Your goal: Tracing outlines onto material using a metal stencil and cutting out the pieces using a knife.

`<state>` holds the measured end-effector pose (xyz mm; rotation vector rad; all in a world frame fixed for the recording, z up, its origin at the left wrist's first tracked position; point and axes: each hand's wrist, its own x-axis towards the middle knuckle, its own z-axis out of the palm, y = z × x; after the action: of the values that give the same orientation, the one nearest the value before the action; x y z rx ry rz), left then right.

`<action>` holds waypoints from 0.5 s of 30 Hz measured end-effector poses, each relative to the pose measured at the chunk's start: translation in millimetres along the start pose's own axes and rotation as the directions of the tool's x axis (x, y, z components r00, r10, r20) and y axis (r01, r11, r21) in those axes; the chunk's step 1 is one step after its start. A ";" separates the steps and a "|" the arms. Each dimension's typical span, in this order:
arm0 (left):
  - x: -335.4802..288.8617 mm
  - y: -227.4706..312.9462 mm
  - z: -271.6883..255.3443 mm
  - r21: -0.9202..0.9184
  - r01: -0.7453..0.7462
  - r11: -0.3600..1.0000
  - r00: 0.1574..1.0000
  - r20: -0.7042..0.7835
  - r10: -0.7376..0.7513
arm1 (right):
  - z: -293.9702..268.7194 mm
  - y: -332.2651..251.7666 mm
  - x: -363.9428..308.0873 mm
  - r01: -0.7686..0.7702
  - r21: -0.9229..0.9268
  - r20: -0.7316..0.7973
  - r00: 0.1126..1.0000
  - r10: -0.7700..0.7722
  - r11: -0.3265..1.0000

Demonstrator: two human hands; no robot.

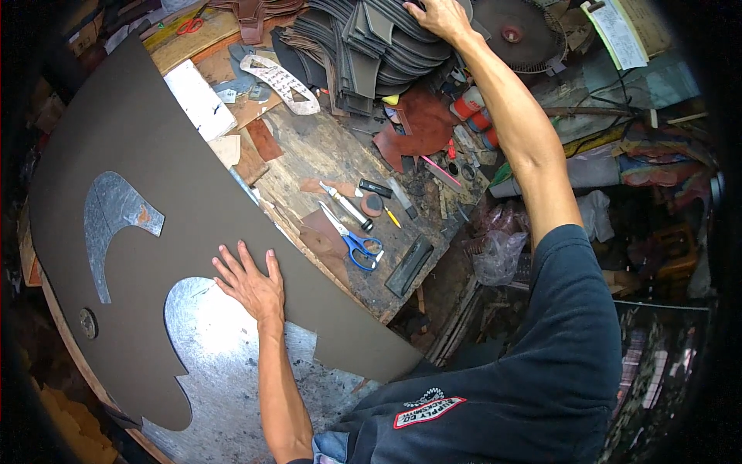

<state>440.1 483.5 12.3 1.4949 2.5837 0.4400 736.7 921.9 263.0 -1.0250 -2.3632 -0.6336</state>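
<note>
1 left hand (253,288), spread, on 1 dark sheet (201,182), and 1 right hand (442,17), grip unclear, at many stacked dark pieces (369,58)

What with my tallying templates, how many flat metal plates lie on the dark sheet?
2: hooked plate at left; larger plate under the left hand. More may be hidden.

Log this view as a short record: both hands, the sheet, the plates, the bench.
left hand: spread flat over the edge of the large metal plate
right hand: at the stacked dark pieces; grip unclear
dark sheet: beneath both metal plates
small curved plate: left of the large one
bench: holds blue-handled scissors
</note>
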 end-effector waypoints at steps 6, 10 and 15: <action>0.5 0.8 0.6 -0.010 0.001 1.000 1.000 -0.005 -0.001 | 1.7 5.4 0.0 -0.041 0.050 0.014 0.999 0.041 0.998; 0.3 0.2 -0.8 -0.009 0.003 1.000 1.000 0.004 -0.003 | 2.4 3.9 -1.1 -0.054 0.062 -0.010 0.998 0.055 0.997; -0.3 1.7 0.0 0.008 -0.014 1.000 1.000 -0.012 0.014 | -3.5 -6.4 -0.4 -0.023 0.009 -0.017 1.000 0.023 1.000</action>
<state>441.6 484.0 12.8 1.5179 2.5887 0.4422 732.9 915.8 264.1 -1.0369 -2.3339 -0.6201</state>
